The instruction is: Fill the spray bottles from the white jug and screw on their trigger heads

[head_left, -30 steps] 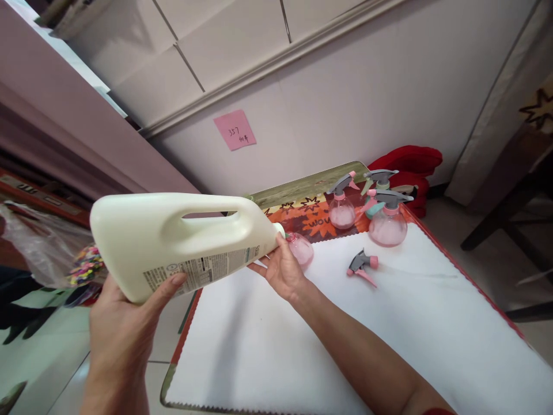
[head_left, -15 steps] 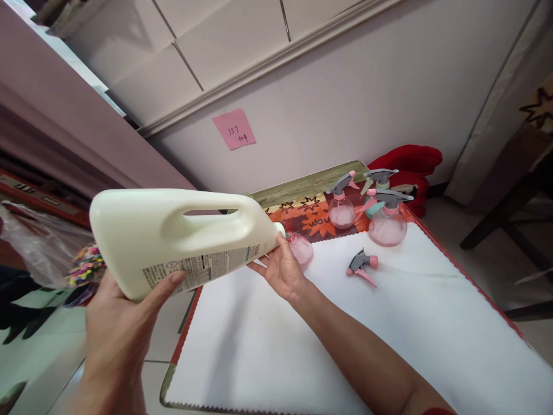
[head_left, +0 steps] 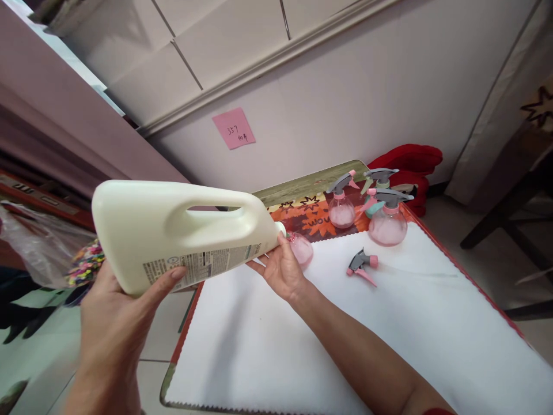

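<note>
A large cream jug [head_left: 181, 233] with a handle lies tipped on its side in the air, its mouth pointing right at a small pink bottle [head_left: 301, 248] without a top. My left hand [head_left: 114, 320] grips the jug's base from below. My right hand [head_left: 280, 270] is closed around the jug's neck end, next to the pink bottle. A loose grey and pink spray head [head_left: 362, 266] lies on the white cloth [head_left: 389, 328] to the right.
Three capped pink spray bottles [head_left: 386, 222] stand at the far end of the table on an orange leaf-print cover [head_left: 315, 219]. A red cushion [head_left: 410, 161] lies behind them by the wall. A clear bag with coloured bits [head_left: 47, 253] sits at left. A dark chair [head_left: 510, 213] stands at right.
The jug's base end has risen a little, tipping the jug further toward the pink bottle. My right hand has stayed in place.
</note>
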